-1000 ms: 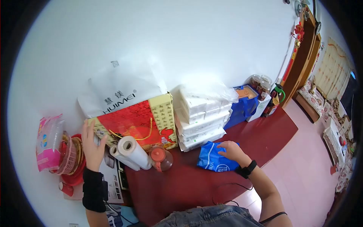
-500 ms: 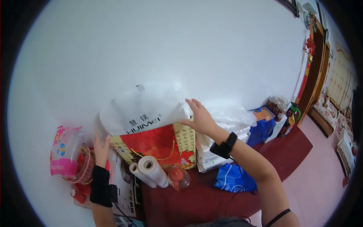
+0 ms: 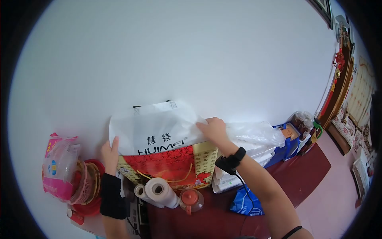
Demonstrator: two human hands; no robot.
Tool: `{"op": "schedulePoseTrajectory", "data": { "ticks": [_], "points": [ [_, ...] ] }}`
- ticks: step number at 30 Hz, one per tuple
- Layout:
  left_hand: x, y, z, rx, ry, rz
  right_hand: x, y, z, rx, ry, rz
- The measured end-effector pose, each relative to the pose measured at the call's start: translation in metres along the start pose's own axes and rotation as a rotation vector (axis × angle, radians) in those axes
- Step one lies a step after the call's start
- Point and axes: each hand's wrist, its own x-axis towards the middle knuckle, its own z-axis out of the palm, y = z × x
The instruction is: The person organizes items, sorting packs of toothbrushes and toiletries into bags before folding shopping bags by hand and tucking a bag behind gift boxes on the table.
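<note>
A white HUIMEI bag [image 3: 159, 123] stands against the wall, behind a red and gold gift bag [image 3: 165, 165]. My right hand [image 3: 215, 129] pinches the white bag's upper right edge. At its left edge, my left hand [image 3: 110, 153] is closed with the thumb up, gripping the bag's side. White plastic rolls [image 3: 161, 193] and a glass pitcher with an orange lid [image 3: 191, 199] stand before the gift bag.
On the right are stacked white packages [image 3: 254, 155], a blue bag [image 3: 284, 153], jars [image 3: 304, 119] and a crumpled blue bag [image 3: 246, 201] on the red table [image 3: 306, 173]. Baskets [image 3: 89, 183] and a pink package [image 3: 59, 171] are at left.
My right hand has left the crumpled blue bag and taken the white bag's right edge. My left hand has closed at its left side. The white bag's top now shows more fully, pulled wider.
</note>
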Motion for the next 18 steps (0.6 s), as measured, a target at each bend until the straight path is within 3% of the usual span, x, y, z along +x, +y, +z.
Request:
{"op": "schedulePoseTrajectory", "data": {
  "ticks": [1, 3, 4, 6, 7, 8, 9, 10, 11, 12, 13, 15, 18],
  "points": [
    [0.0, 0.01, 0.0, 0.0, -0.008, -0.01, 0.0, 0.004, -0.002, 0.048, -0.101, 0.089],
    [-0.002, 0.034, 0.005, 0.6, -0.029, -0.17, 0.003, 0.009, 0.003, 0.028, -0.111, 0.08],
    [-0.004, 0.032, 0.009, 0.601, -0.038, -0.173, 0.003, 0.008, 0.002, 0.014, -0.109, 0.062],
    [-0.008, 0.029, 0.016, 0.514, 0.198, -0.062, 0.001, 0.004, 0.0, -0.05, -0.131, 0.076],
    [-0.012, 0.044, 0.018, 0.511, 0.194, -0.063, 0.0, -0.003, -0.002, -0.113, -0.15, 0.076],
    [-0.016, 0.07, 0.019, 0.543, 0.344, 0.141, -0.005, -0.011, -0.002, -0.116, -0.15, 0.078],
    [-0.019, 0.086, 0.022, 0.571, 0.492, 0.345, -0.012, -0.019, -0.001, -0.154, 0.088, -0.121],
    [-0.021, 0.086, 0.029, 0.57, 0.49, 0.342, -0.016, -0.023, 0.0, -0.19, 0.325, -0.321],
    [-0.021, 0.083, 0.036, 0.42, 0.202, 0.387, -0.014, -0.023, 0.0, -0.191, 0.322, -0.32],
    [-0.023, 0.083, 0.042, 0.264, -0.085, 0.424, -0.009, -0.022, -0.001, -0.266, 0.203, -0.645],
    [-0.025, 0.094, 0.05, 0.264, -0.087, 0.42, -0.006, -0.022, -0.002, -0.336, 0.075, -0.968],
    [-0.03, 0.116, 0.064, 0.509, -0.123, 0.629, -0.003, -0.022, 0.002, -0.305, 0.021, -0.995],
    [-0.026, 0.093, 0.079, 0.501, -0.206, 0.472, 0.002, -0.023, 0.008, -0.238, -0.073, -1.048]
  ]
}}
